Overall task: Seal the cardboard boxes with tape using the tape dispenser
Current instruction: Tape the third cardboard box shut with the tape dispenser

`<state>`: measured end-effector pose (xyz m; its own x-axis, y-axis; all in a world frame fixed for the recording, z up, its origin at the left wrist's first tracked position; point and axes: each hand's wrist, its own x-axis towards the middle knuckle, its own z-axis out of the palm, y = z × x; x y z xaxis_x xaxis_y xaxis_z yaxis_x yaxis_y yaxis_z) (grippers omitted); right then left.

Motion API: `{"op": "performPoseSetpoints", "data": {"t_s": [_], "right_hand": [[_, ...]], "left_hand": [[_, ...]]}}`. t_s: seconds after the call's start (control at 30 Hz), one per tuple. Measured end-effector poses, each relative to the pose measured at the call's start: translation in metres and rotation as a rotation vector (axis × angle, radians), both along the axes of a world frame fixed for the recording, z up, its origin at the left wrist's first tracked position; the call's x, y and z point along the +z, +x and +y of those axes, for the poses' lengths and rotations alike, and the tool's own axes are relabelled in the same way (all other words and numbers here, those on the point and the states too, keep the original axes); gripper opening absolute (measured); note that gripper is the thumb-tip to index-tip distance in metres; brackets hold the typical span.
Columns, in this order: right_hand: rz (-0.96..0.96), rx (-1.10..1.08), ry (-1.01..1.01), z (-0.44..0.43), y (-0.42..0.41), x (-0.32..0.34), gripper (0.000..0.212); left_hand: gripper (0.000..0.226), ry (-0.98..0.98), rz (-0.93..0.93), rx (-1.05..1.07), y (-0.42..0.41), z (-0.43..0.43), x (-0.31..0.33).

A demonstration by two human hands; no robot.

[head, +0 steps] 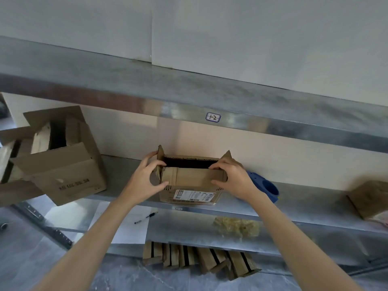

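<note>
Head view: left hand [144,178] and right hand [234,179], curled grip on cardboard box [192,178].

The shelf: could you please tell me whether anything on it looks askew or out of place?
Yes: the large open box at the left sits tilted, its corner overhanging the shelf edge; it looks liable to slip.

On the shelf [294,198], the small box [190,185] stands between the open box [69,171] and the tape dispenser [266,185].
</note>
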<state>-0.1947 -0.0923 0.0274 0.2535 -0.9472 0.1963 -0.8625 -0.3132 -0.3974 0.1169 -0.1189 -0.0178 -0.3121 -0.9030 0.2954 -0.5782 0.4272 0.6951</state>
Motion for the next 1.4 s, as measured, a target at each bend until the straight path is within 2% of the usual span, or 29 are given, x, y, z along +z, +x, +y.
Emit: {"op": "performPoseSetpoints", "data": {"t_s": [0.07, 0.17, 0.3, 0.43, 0.67, 0.87, 1.13, 1.3, 1.4], "right_hand": [[-0.114, 0.002, -0.003, 0.003, -0.001, -0.001, 0.035], [-0.185, 0.016, 0.019, 0.008, 0.000, 0.000, 0.026], [-0.242, 0.012, 0.049, 0.012, 0.004, 0.001, 0.017], [-0.236, -0.069, 0.038, 0.006, 0.000, 0.004, 0.021], [-0.077, -0.164, 0.097, -0.006, -0.015, -0.003, 0.029], [-0.316, -0.222, 0.182, -0.011, -0.012, 0.004, 0.036], [-0.365, -0.296, 0.242, -0.025, 0.000, 0.006, 0.044], [-0.415, -0.205, 0.292, -0.017, 0.015, 0.003, 0.046], [-0.454, -0.138, 0.361, -0.009, 0.016, 0.002, 0.043]], "left_hand": [[0.042, 0.026, 0.081, 0.049, -0.005, -0.001, 0.003], [0.029, 0.047, 0.216, 0.142, -0.018, -0.003, 0.008], [0.021, 0.066, 0.268, 0.203, -0.030, -0.004, 0.010], [0.027, 0.075, 0.276, 0.190, -0.028, -0.003, 0.008], [0.037, 0.068, 0.266, 0.123, -0.017, 0.007, 0.001], [0.044, 0.086, 0.242, 0.044, -0.013, 0.013, 0.005], [0.050, 0.167, 0.183, -0.029, -0.013, 0.015, 0.009], [0.056, 0.226, 0.179, -0.114, -0.016, 0.015, 0.009], [0.072, 0.307, 0.122, -0.092, -0.019, 0.015, 0.008]]}}
